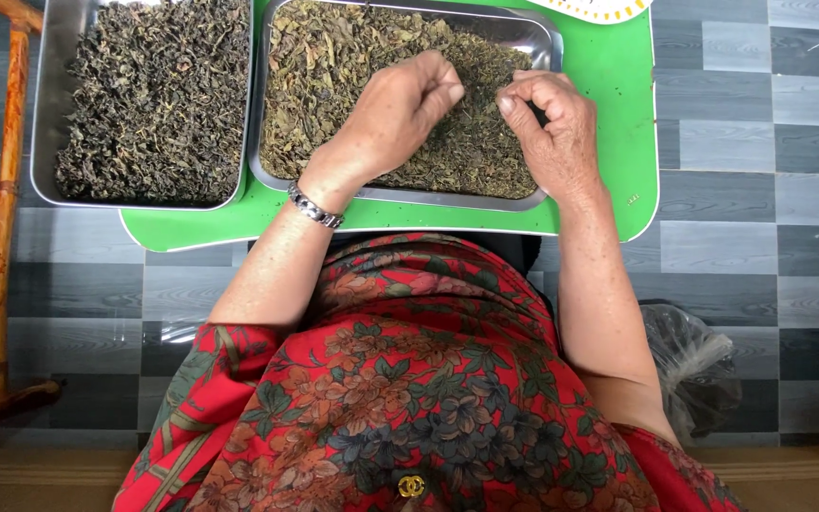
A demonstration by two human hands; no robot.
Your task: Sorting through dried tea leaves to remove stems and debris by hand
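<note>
Left hand (400, 109) and right hand (547, 118) pinching dried leaves (353, 57) inside the steel tray (547, 33), fingers closing together, tray's far rim running out of view, second tray (49, 104) lying just beside

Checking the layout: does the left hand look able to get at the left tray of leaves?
Probably yes: the left hand rests in the right tray, and the left tray sits right beside it, nothing between.

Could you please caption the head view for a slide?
Both hands, left and right, pick through dried leaves in a metal tray.

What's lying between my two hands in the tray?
Only dried leaves, head view, in the steel tray, between left hand and right hand.
</note>
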